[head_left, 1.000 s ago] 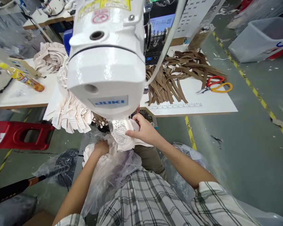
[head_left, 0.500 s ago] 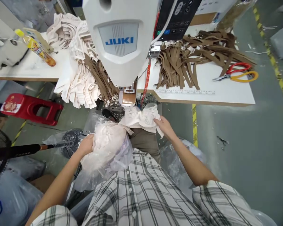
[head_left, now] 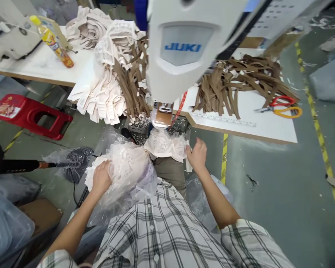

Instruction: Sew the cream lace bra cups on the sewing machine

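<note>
A white lace bra [head_left: 164,145] lies across my lap, just below the sewing machine's needle area [head_left: 162,114]. Beside its right end is my right hand [head_left: 197,154], with thumb and fingers apart; the thumb tip is at the bra's edge. More white lace bras [head_left: 125,160] are heaped on my left thigh in a clear plastic bag [head_left: 134,193]. My left hand [head_left: 102,176] has its fingers curled over the white fabric at the left side of this heap; its fingertips are partly sunk in the folds.
The JUKI machine head [head_left: 181,48] stands over the table. To its right lie brown fabric strips [head_left: 217,89], a ruler [head_left: 226,120] and scissors [head_left: 284,108]. Cream pieces [head_left: 103,98] hang at the left table edge. A red stool [head_left: 33,115] and fan [head_left: 13,169] are left.
My right hand has opened from its pinch on the bra's edge. My left hand has shifted onto white fabric at the heap's left side. The head view has turned.
</note>
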`<state>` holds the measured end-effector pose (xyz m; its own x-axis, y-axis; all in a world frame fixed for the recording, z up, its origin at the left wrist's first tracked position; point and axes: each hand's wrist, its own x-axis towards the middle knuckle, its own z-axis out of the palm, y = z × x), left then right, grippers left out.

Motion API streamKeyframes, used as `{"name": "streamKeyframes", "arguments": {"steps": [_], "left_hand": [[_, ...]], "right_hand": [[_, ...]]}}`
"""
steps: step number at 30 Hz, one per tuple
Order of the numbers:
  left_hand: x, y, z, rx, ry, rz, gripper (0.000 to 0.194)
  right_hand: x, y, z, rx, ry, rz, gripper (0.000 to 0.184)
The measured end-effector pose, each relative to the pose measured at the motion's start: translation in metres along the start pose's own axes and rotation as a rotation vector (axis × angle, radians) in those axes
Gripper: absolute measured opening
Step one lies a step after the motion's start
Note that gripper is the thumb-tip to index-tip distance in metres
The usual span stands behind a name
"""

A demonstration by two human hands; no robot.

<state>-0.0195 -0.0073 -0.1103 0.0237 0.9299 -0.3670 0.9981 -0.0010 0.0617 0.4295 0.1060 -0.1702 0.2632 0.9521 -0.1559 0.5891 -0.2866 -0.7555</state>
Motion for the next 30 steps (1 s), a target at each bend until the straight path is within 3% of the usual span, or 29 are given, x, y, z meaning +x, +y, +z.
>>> {"name": "streamKeyframes", "arguments": {"steps": [1,2,4,6,8,10,12,15,18,22,24,27,30], "left_hand": [[-0.001,0.000,0.003,-0.021,0.002,0.002,0.049],[-0.001,-0.001,0.006,-0.039,0.004,0.009,0.049],[0.002,-0.006,0.011,-0.067,0.005,0.033,0.050],[0.006,-0.011,0.014,-0.086,-0.002,0.063,0.055],[0.011,-0.014,0.016,-0.094,-0.005,0.091,0.060],[0.019,-0.018,0.017,-0.096,-0.001,0.110,0.064],[0.028,-0.022,0.017,-0.096,0.010,0.120,0.066],[0.039,-0.029,0.016,-0.099,0.026,0.126,0.063],[0.037,-0.030,0.014,-0.100,0.036,0.120,0.059],[0.021,-0.012,0.012,-0.115,0.052,0.122,0.059],[0.015,0.003,0.009,-0.132,0.058,0.134,0.059],[0.006,0.018,0.002,-0.159,0.084,0.109,0.054],[-0.016,0.017,-0.010,-0.165,0.167,-0.022,0.047]], "right_hand": [[-0.014,-0.021,0.002,-0.009,-0.002,-0.095,0.070],[-0.033,-0.042,0.006,-0.003,-0.061,-0.299,0.072],[-0.076,-0.081,0.022,0.030,-0.438,-0.755,0.072],[-0.117,-0.106,0.050,-0.013,-0.839,-1.163,0.054],[-0.144,-0.115,0.086,-0.118,-1.078,-1.338,0.033],[-0.153,-0.113,0.124,-0.185,-1.136,-1.344,0.022],[-0.152,-0.107,0.155,-0.224,-1.127,-1.315,0.025],[-0.151,-0.103,0.179,-0.257,-1.116,-1.285,0.032],[-0.157,-0.111,0.167,-0.266,-1.115,-1.254,0.029],[-0.144,-0.139,0.121,-0.170,-1.174,-1.235,0.030],[-0.125,-0.157,0.110,-0.065,-1.072,-1.130,0.042],[-0.099,-0.172,0.128,-0.108,-0.851,-1.036,0.077],[-0.087,-0.167,0.165,-0.181,-0.872,-0.991,0.073]]}}
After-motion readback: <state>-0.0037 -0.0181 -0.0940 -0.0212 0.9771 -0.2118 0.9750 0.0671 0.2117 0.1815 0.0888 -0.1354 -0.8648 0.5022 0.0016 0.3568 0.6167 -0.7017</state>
